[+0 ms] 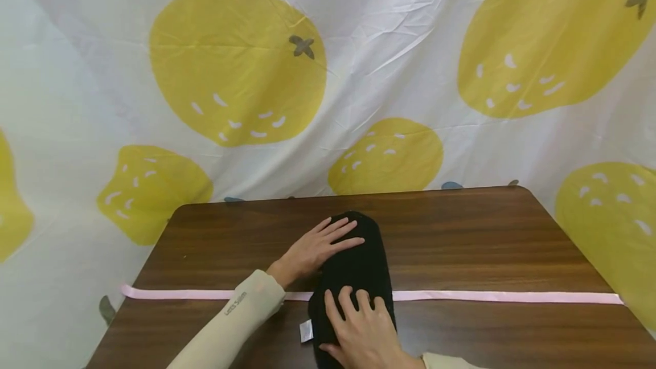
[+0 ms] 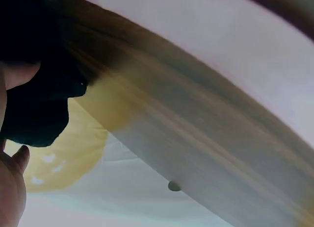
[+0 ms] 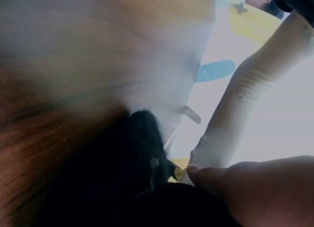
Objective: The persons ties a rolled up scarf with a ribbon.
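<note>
A long, narrow piece of folded black cloth (image 1: 356,269) lies lengthwise on the table, with a small white label (image 1: 306,331) sticking out from its left edge. My left hand (image 1: 319,246) rests flat across its far part, fingers extended to the right. On the near part lies my right hand (image 1: 366,329), its fingers spread and slightly bent, the thumb near the left edge. In the left wrist view the dark cloth (image 2: 37,107) shows at the left beside part of the hand. The right wrist view shows the thumb (image 3: 211,178) against the cloth (image 3: 113,183).
A brown wood-grain table (image 1: 487,244) carries a pink ribbon (image 1: 502,297) that runs from side to side and passes beneath the cloth. Behind the table hangs a white curtain (image 1: 369,61) printed with yellow fruit.
</note>
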Action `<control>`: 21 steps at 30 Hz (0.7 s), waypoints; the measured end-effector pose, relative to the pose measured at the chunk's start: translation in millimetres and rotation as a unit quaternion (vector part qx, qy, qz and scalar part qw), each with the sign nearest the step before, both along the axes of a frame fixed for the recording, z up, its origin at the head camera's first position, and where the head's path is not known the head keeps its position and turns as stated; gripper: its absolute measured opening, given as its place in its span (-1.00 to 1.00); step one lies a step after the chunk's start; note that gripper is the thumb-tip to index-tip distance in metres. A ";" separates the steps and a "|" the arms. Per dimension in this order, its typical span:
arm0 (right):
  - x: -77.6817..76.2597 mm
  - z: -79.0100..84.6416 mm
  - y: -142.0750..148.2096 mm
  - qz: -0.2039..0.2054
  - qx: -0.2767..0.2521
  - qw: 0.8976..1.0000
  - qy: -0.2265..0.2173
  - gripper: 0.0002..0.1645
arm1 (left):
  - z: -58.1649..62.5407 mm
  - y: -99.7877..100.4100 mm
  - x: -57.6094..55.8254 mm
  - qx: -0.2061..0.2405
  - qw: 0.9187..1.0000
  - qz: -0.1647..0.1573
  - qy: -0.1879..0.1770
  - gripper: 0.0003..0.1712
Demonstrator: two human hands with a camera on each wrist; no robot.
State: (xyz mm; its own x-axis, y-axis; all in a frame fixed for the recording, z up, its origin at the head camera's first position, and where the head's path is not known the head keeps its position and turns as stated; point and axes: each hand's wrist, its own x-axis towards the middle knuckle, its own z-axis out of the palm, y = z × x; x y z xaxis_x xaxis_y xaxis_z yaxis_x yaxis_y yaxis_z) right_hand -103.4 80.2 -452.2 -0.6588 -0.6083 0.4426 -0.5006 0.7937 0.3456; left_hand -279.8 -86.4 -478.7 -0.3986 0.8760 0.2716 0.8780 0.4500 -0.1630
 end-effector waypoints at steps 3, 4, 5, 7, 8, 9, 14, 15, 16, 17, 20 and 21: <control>-0.5 -0.9 1.3 0.000 0.007 1.000 -0.012 0.00 | -0.3 -1.4 0.4 0.000 1.000 0.006 -0.001 -0.24; -0.7 -1.4 1.7 0.001 0.008 1.000 -0.016 0.01 | -0.3 -1.9 0.7 -0.001 1.000 0.008 -0.002 -0.23; -0.9 -1.7 2.1 0.002 0.011 1.000 -0.021 0.01 | -0.2 -2.5 1.0 -0.001 1.000 0.010 -0.002 -0.22; -0.9 -2.0 2.7 0.003 0.017 0.999 -0.031 0.02 | 0.0 -3.5 1.5 -0.004 1.000 0.014 0.000 -0.20; -0.9 -1.9 3.1 0.004 0.020 0.999 -0.037 0.02 | 0.3 -3.9 2.0 -0.006 1.000 0.016 0.000 -0.19; -1.0 -1.8 3.3 0.004 0.024 0.999 -0.043 0.02 | 0.5 -4.5 2.5 -0.009 1.000 0.018 -0.001 -0.19; -1.5 0.7 3.3 0.007 0.036 0.996 -0.081 0.00 | 1.7 -6.2 5.2 -0.023 0.999 0.028 0.012 -0.14; -1.7 1.0 3.2 0.008 0.037 0.995 -0.089 0.00 | 1.8 -6.6 5.7 -0.026 0.999 0.030 0.016 -0.12; -1.9 1.3 3.2 0.009 0.036 0.995 -0.094 -0.01 | 2.2 -7.1 6.3 -0.029 0.999 0.033 0.020 -0.09; -2.2 1.4 3.3 0.011 0.035 0.995 -0.097 -0.01 | 2.5 -7.5 6.9 -0.030 0.999 0.036 0.024 -0.07; -3.5 -0.1 4.2 0.024 0.017 0.996 -0.088 -0.02 | 3.8 -9.5 8.7 -0.032 0.998 0.048 0.033 0.02; -4.0 -0.8 4.8 0.031 0.007 0.996 -0.083 -0.02 | 4.4 -10.4 9.3 -0.032 0.998 0.052 0.034 0.06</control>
State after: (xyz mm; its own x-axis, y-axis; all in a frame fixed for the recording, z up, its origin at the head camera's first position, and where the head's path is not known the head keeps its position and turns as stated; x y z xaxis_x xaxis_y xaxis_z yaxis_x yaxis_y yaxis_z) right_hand -107.4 85.0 -452.9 -0.6828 -0.6557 0.3221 -0.6003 0.7549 0.2643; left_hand -270.6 -96.8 -474.2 -0.4711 0.8471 0.2461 0.8132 0.5251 -0.2509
